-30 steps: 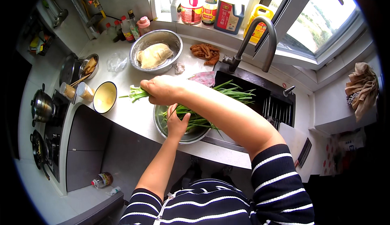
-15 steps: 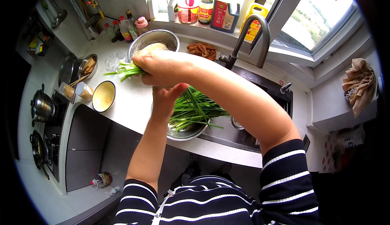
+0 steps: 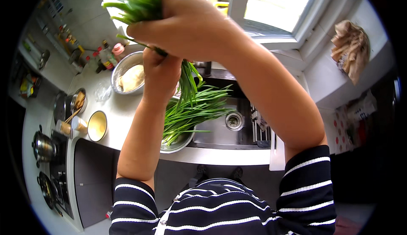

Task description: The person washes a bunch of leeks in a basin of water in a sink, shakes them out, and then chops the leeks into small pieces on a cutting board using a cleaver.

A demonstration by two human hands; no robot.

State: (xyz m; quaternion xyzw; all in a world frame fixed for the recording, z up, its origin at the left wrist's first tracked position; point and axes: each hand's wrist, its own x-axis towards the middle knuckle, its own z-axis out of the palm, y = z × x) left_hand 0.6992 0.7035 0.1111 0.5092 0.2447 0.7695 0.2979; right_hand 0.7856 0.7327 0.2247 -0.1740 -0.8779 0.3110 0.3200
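Head view: right hand clenched around a bunch of green chives, raised high and close to the camera. Left hand just beneath, gripping the hanging stalks. Long axis running from upper left down toward the metal bowl of greens, beside the sink, on the surface.

— How many bowls do we count on the counter?
— Three: two steel bowls, one yellow bowl.
— Pots at the left edge?
— Perhaps two pots; it's dim there.
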